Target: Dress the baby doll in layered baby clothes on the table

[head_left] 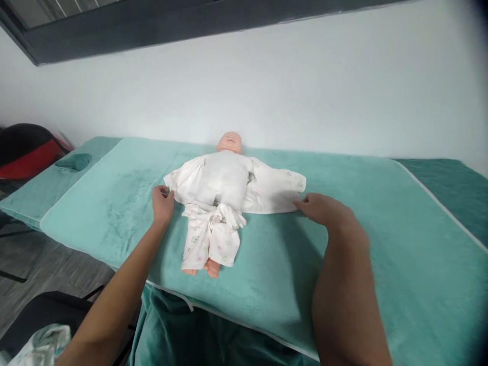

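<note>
A baby doll [230, 142] lies on its back on the green bed, head toward the wall, bare feet pointing at me. Its torso is covered in white, and a white baby shirt [272, 190] is spread out open to both sides of it. With my right hand [320, 207] I pinch the shirt's lower right corner. My left hand [162, 203] is closed at the shirt's left edge, fingers curled against the cloth. Patterned white baby pants [210, 236] cover the doll's legs, with a bunched, knotted-looking piece of cloth [224, 216] at the waist.
The green padded bed [381, 244] runs along a white wall [267, 91]. A small green pillow [74, 161] rests at its left end. Beyond it stands a red and black chair [30, 152]. At lower left, a black seat [49, 310] holds a white package [46, 343].
</note>
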The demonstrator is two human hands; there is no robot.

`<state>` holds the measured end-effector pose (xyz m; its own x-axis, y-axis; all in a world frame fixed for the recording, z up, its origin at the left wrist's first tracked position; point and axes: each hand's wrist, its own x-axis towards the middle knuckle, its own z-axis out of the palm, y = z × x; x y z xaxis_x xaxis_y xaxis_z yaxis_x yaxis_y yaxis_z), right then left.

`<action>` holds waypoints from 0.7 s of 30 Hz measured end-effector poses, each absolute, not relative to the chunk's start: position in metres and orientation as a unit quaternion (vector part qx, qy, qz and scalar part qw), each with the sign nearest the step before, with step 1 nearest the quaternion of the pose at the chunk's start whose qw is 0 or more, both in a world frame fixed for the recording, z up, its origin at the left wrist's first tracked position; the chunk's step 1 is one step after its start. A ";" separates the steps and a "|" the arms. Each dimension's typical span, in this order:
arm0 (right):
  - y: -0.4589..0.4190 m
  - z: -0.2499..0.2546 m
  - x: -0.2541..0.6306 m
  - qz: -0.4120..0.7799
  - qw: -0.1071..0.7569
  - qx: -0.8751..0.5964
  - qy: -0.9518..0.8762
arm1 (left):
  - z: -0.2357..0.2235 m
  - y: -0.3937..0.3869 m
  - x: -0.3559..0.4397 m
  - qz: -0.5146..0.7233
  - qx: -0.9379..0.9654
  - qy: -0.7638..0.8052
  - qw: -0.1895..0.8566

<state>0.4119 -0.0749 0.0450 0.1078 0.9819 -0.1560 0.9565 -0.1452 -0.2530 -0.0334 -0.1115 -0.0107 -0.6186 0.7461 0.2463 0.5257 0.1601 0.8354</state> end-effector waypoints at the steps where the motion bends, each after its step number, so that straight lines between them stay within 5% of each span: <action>1: -0.078 0.045 0.405 0.133 0.029 -0.751 -0.647 | -0.015 -0.114 -0.031 0.502 0.440 0.739 0.090; 4: -0.089 0.050 0.362 0.129 0.103 -0.709 -0.686 | -0.019 -0.121 -0.021 0.493 0.535 0.680 0.093; 8: -0.101 0.052 0.307 0.339 0.234 -0.421 -0.808 | -0.014 -0.130 -0.017 0.451 0.638 0.591 0.202; 16: -0.108 0.053 0.300 0.429 0.231 -0.297 -0.821 | -0.004 -0.136 -0.029 0.437 0.607 0.487 0.451; 21: -0.106 0.046 0.298 0.381 0.248 -0.307 -0.836 | 0.000 -0.131 -0.033 0.364 0.613 0.500 0.491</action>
